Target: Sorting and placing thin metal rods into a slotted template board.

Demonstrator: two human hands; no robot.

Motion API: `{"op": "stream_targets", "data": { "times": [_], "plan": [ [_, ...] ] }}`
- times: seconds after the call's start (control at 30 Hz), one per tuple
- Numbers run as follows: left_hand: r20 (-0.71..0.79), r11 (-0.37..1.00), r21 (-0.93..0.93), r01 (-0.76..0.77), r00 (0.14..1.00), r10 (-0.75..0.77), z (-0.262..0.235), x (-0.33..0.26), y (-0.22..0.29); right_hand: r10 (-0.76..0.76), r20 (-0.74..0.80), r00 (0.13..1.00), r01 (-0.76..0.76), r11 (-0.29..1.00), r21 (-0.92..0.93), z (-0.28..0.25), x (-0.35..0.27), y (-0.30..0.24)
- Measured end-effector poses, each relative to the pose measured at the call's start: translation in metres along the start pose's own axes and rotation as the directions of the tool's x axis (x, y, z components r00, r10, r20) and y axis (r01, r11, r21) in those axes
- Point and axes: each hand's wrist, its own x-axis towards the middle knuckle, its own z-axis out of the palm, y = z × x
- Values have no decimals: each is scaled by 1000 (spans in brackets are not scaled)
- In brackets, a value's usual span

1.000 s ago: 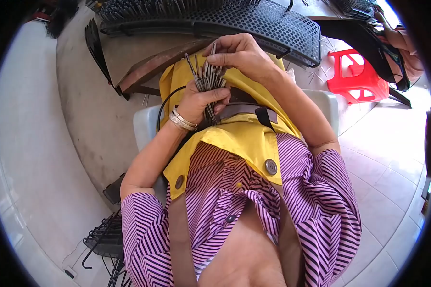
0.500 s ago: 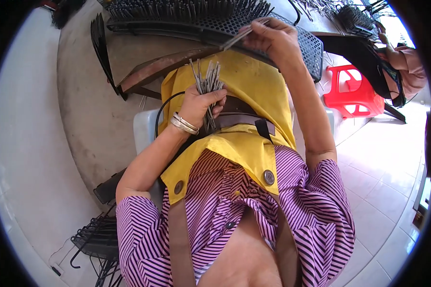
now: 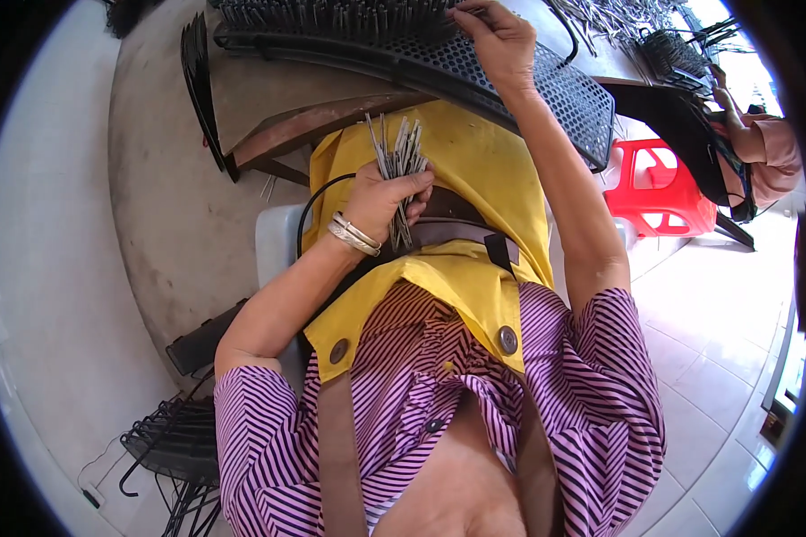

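My left hand (image 3: 394, 199) is wrapped round a bundle of thin grey metal rods (image 3: 401, 148) above my lap. The rods fan out upward past the thumb, and their lower ends stick out below the fist. My right hand (image 3: 501, 43) reaches over a black perforated tray (image 3: 546, 98), its fingertips pinched together beside the standing rods. What the pinch holds, if anything, cannot be made out. Many similar dark rods (image 3: 331, 20) stand upright in the holes on the tray's left and middle part.
A wooden table edge (image 3: 322, 121) lies under the tray. To the right are a red plastic stool (image 3: 662, 192) and another person's arm (image 3: 761, 148) near a black wire rack (image 3: 676, 58). Loose rods (image 3: 613, 22) lie behind. Black racks (image 3: 174, 438) sit at the lower left.
My right hand has moved up and away, from the tray's near edge to the standing rods. The rods it held no longer show clearly. My left hand keeps its bundle.
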Motion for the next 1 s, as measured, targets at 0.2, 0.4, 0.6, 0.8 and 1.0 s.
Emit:
{"op": "stream_targets", "data": {
  "times": [0.2, 0.4, 0.6, 0.8, 1.0],
  "plan": [
    [-3, 1000, 8, 11, 1000, -11, 1, 0, 1, 27, -29, 999, -27, 999, -20, 1, 1, 7],
    [-4, 1000, 14, 12, 1000, -12, 1, -1, 1, 165, -74, 983, -175, 972, -156, 3, 1, 2],
    [-8, 1000, 8, 13, 1000, -13, 2, -1, 2, -83, 79, 993, 114, 776, -621, 13, 17, -24],
    [-27, 999, 26, 27, 999, -27, 2, -1, 3, 0, 152, 988, 99, 755, -648, 24, 43, -33],
    [-13, 1000, 8, 30, 999, -30, 0, -1, 3, -48, 237, 970, 182, 790, -585, 21, 48, -32]
  ]
}}
